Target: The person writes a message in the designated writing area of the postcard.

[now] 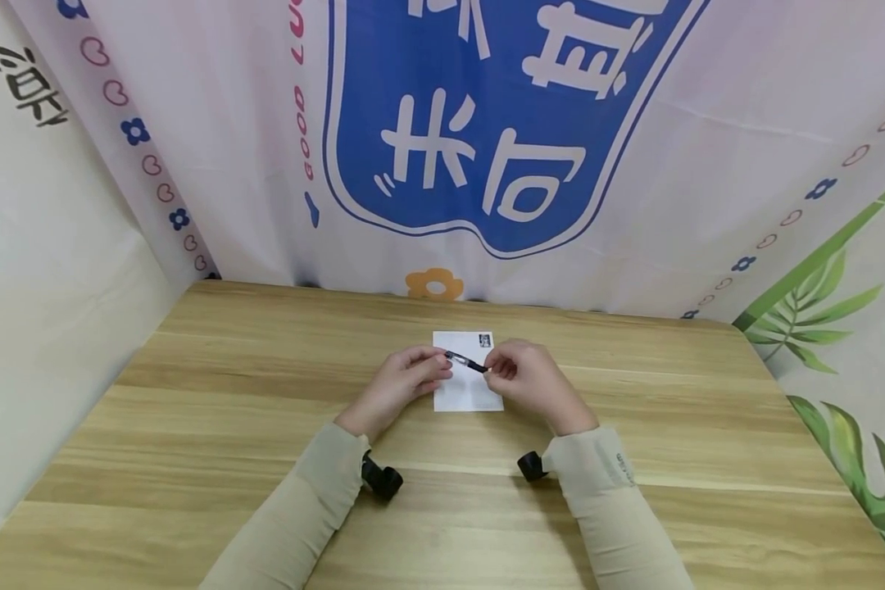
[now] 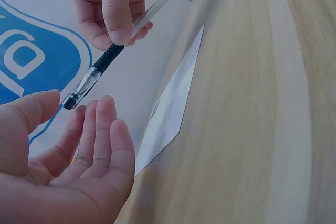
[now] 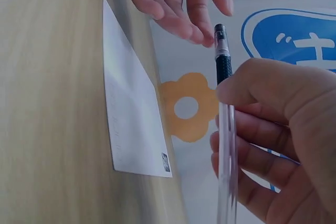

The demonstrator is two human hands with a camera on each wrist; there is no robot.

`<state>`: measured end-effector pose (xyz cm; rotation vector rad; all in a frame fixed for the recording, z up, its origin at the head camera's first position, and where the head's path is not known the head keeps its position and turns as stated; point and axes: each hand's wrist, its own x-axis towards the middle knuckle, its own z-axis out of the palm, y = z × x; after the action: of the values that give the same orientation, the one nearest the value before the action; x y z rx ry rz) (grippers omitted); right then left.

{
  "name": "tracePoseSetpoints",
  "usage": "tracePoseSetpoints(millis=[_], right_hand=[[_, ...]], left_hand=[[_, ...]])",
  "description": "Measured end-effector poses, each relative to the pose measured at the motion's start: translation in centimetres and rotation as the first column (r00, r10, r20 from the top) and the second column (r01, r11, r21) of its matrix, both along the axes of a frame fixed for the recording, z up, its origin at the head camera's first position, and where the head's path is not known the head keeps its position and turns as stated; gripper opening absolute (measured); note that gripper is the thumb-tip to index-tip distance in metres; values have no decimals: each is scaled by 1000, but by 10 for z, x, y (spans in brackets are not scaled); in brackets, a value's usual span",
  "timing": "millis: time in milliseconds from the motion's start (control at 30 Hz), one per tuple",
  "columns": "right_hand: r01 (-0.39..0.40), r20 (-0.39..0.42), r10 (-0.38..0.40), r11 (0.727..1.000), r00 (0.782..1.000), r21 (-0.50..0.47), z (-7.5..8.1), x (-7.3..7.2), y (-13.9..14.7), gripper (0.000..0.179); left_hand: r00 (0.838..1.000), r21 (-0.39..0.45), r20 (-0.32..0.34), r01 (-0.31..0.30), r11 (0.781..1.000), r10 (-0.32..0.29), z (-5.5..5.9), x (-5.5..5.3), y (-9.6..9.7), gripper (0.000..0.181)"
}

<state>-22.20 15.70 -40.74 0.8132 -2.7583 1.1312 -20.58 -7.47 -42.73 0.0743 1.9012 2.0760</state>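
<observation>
While the right hand pinches the pen between thumb and fingers at its dark grip, the left hand lies half open around the front end, fingers extended and lightly bent, with nothing gripped. Whether a left fingertip grazes what looks like a clear cap I cannot tell. The pen is near the centre of the head view, slanting down toward the right, raised over the white card, which lies on the wooden table with a small dark printed mark at its upper right.

To handle the pen well here, the right pinch should stay firm and close behind the cap, since the long smooth rear of the barrel, running to the bottom edge of the right wrist view, could easily swing. Any touch from the left is best made along the barrel's line, thumb opposite fingertips, because a sideways push would probably twist the slim body. A gentle, level hold should suit something this light.
</observation>
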Motion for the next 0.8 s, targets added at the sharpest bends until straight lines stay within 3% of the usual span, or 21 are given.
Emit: tracePoseSetpoints(millis=[533,800], right_hand=[[-29,-84,31,999,996,25,-4,7,-7,6],[32,-196,-23,998,980,47,-3,6,-8,6]], left_hand=[[999,25,0,-47,999,47,-3,-1,-2,30],[997,50,9,-83,995,82,-1,-2,-2,29]])
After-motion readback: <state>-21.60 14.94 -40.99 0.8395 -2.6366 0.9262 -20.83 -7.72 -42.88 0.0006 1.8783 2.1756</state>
